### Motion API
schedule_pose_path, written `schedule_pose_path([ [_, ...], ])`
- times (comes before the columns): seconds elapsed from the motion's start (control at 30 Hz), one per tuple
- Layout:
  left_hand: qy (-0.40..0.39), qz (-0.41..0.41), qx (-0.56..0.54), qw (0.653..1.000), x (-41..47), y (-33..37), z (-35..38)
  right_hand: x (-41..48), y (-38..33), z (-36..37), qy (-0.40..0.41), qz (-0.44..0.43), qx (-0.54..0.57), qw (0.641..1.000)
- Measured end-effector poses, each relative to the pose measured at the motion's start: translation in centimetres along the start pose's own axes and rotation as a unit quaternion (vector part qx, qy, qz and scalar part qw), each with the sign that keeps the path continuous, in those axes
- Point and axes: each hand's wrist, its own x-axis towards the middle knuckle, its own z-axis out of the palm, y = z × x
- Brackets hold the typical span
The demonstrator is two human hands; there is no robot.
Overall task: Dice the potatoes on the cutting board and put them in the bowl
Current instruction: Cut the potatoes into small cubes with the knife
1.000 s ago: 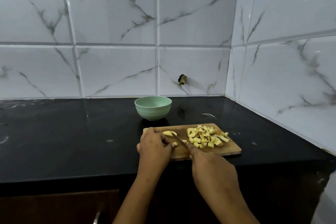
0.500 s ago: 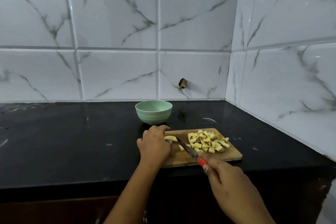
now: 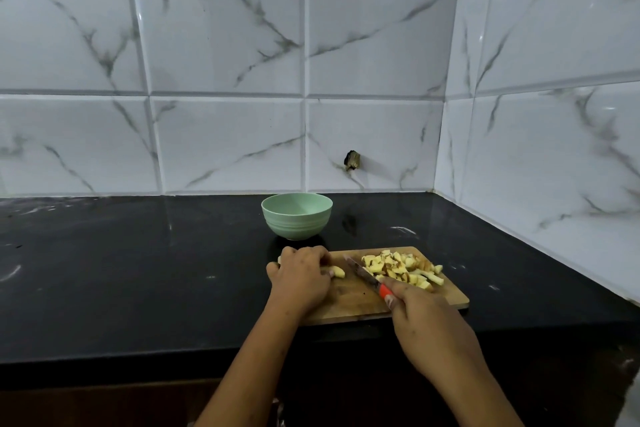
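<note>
A wooden cutting board [image 3: 349, 302] lies near the counter's front edge. A heap of diced potato [image 3: 401, 269] covers its right half. My left hand [image 3: 301, 279] rests on the board's left end and holds down a pale potato piece [image 3: 337, 271] that pokes out from under the fingers. My right hand [image 3: 429, 322] grips a knife [image 3: 363, 272] by its red handle; the blade slants across the board between the piece and the heap. A light green bowl [image 3: 296, 220] stands just behind the board, and I see nothing in it.
The black countertop [image 3: 138, 270] stretches far to the left. White marble tile walls [image 3: 225, 97] close off the back and the right side, meeting in a corner. A small dark fitting [image 3: 352, 160] sticks out of the back wall.
My right hand has drawn back toward me and to the right, so the knife's red handle now shows. The blade went from beside my left fingers to next to the heap. The view shifted down.
</note>
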Motion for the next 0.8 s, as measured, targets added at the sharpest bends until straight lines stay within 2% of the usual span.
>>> schedule_pose_path([
  [0.23,0.051,0.048,-0.03,0.997,-1.9,0.1,-0.1,-1.1,0.2,-0.1,-0.001,-0.017,0.045,0.999],
  [0.5,0.021,0.041,-0.102,0.994,-3.4,0.2,-0.9,-2.2,0.1,-0.5,0.026,-0.022,0.011,0.999],
  [0.67,0.018,0.047,-0.17,0.984,-5.5,0.9,-0.2,-2.4,-0.4,-0.3,-0.01,-0.024,-0.005,1.0],
  [0.8,0.034,0.01,-0.189,0.981,-5.2,0.9,-0.2,-1.6,-0.8,0.0,-0.015,-0.041,-0.015,0.999],
])
